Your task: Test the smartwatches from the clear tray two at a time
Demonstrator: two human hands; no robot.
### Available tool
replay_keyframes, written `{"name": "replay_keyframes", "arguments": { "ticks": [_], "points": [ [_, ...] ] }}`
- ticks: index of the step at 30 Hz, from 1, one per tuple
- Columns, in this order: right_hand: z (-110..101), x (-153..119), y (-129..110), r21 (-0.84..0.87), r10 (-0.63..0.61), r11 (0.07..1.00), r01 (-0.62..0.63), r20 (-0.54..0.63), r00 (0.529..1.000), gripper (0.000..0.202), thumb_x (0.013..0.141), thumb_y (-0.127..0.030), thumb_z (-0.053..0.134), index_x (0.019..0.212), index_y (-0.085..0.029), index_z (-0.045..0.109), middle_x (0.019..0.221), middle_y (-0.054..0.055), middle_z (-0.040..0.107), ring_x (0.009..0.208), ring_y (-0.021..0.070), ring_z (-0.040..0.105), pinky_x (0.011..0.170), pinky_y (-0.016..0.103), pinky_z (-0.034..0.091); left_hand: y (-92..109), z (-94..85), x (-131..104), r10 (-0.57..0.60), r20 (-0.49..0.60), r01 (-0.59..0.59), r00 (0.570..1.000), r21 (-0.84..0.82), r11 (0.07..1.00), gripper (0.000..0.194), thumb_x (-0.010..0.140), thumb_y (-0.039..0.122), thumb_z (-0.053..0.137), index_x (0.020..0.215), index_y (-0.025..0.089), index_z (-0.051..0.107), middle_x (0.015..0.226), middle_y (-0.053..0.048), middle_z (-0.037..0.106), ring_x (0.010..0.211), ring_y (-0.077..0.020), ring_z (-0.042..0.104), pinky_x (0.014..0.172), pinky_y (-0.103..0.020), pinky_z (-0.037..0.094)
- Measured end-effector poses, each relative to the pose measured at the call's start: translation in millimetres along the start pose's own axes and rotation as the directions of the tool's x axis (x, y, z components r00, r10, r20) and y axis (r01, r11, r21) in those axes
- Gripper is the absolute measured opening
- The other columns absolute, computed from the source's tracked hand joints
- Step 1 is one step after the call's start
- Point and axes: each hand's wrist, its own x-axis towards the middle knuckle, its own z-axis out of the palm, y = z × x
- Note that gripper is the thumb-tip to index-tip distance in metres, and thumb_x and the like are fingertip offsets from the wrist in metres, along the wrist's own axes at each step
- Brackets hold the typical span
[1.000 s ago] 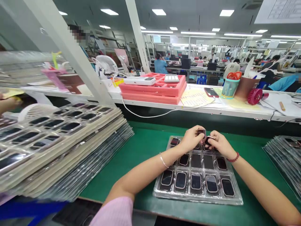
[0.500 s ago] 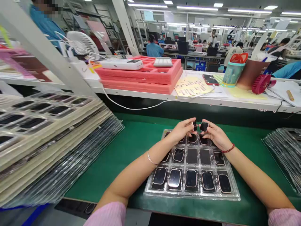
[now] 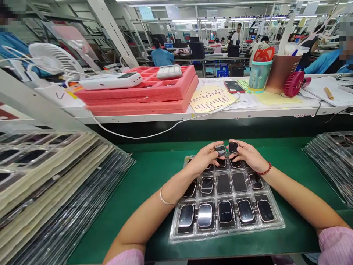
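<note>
My left hand (image 3: 207,156) pinches a smartwatch case (image 3: 220,150) with a dark glass face and a light metal rim. A second watch case (image 3: 233,147) sits between the fingers of my right hand (image 3: 247,154), close beside the first. Both are held up over the far row of a clear plastic tray (image 3: 176,235). Rows of similar watch cases fill the tray's pockets, such as the one at front centre (image 3: 225,212). Two neighbouring pockets in the middle row (image 3: 224,183) show only their dark lining. My hands partly cover the far row.
Tall stacks of filled trays stand at left (image 3: 68,191) and right (image 3: 331,165) on the green mat (image 3: 149,206). Behind, a white shelf (image 3: 165,119) carries red foam trays (image 3: 138,103), a phone (image 3: 234,87), a cup (image 3: 258,77) and a small fan (image 3: 294,84). A white cable droops from it.
The watch case in my left hand has turned from edge-on to show its face. My head view has shifted slightly right and closer; both hands stay over the tray's far row.
</note>
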Motion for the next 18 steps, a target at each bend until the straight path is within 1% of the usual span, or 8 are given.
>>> {"name": "replay_keyframes", "arguments": {
  "ticks": [2,5,8,12,14,16,18],
  "points": [
    [0.2,-0.7,-0.3,-0.041,-0.003,0.999,0.003,0.004,1.0,0.044,0.081,-0.03,0.07,0.124,-0.024,0.063,0.118,0.009,0.069,0.082,0.0168,0.073,0.068,0.029,0.062,-1.9,-0.5,0.9,-0.002,-0.016,0.002,1.0,0.012,1.0,0.056,0.075,0.013,0.064,0.131,0.016,0.054,0.105,-0.009,0.067,0.085,-0.015,0.069,0.06,-0.02,0.05],
    [-0.8,-1.8,0.5,-0.142,-0.043,0.989,0.048,0.038,0.998,0.048,0.081,-0.023,0.065,0.129,-0.023,0.06,0.115,0.009,0.07,0.08,0.0163,0.071,0.069,0.031,0.061,-4.8,1.8,0.6,0.019,-0.031,-0.018,0.999,0.029,0.999,0.058,0.07,0.007,0.06,0.128,0.014,0.054,0.102,-0.009,0.068,0.081,-0.0139,0.068,0.057,-0.019,0.045],
    [-1.5,-2.3,1.7,-0.225,-0.082,0.97,0.093,0.061,0.995,0.051,0.08,-0.021,0.062,0.131,-0.021,0.057,0.11,0.009,0.07,0.076,0.0158,0.07,0.066,0.032,0.06,-6.9,4.9,-0.3,0.03,-0.022,-0.029,0.999,0.05,0.998,0.051,0.069,0.005,0.059,0.119,0.013,0.057,0.102,-0.009,0.069,0.079,-0.0138,0.068,0.058,-0.02,0.044],
    [0.7,-3.6,0.5,-0.244,-0.095,0.963,0.112,0.083,0.992,0.049,0.08,-0.022,0.062,0.129,-0.021,0.056,0.112,0.01,0.07,0.072,0.0151,0.069,0.063,0.031,0.059,-7.8,6.8,-1.1,0.032,-0.033,-0.029,0.999,0.061,0.998,0.047,0.069,0.003,0.057,0.115,0.014,0.058,0.099,-0.007,0.07,0.076,-0.0127,0.067,0.062,-0.022,0.045],
    [2.2,-4.4,-1.3,-0.238,-0.088,0.966,0.105,0.082,0.993,0.046,0.08,-0.023,0.063,0.126,-0.02,0.057,0.11,0.01,0.071,0.07,0.0147,0.068,0.061,0.03,0.058,-7.2,7.2,-1.7,0.039,-0.036,-0.035,0.999,0.083,0.996,0.042,0.072,0.006,0.059,0.114,0.013,0.058,0.098,-0.007,0.07,0.074,-0.0123,0.067,0.061,-0.021,0.044],
    [3.2,-5.2,-3.2,-0.229,-0.076,0.969,0.089,0.068,0.995,0.04,0.081,-0.027,0.064,0.12,-0.02,0.06,0.106,0.009,0.072,0.067,0.0142,0.068,0.059,0.029,0.057,-5.8,7.8,-2.8,0.049,-0.038,-0.044,0.998,0.113,0.993,0.036,0.077,0.014,0.061,0.113,0.013,0.06,0.095,-0.006,0.07,0.072,-0.0123,0.066,0.057,-0.021,0.042],
    [3.8,-6.1,-5.0,-0.228,-0.067,0.971,0.075,0.043,0.997,0.031,0.084,-0.032,0.063,0.112,-0.018,0.063,0.098,0.008,0.074,0.061,0.0129,0.065,0.057,0.028,0.056,-4.1,8.7,-4.4,0.055,-0.04,-0.049,0.998,0.14,0.989,0.029,0.084,0.024,0.059,0.11,0.013,0.062,0.093,-0.006,0.069,0.068,-0.0116,0.065,0.053,-0.02,0.039]
  ]
}}
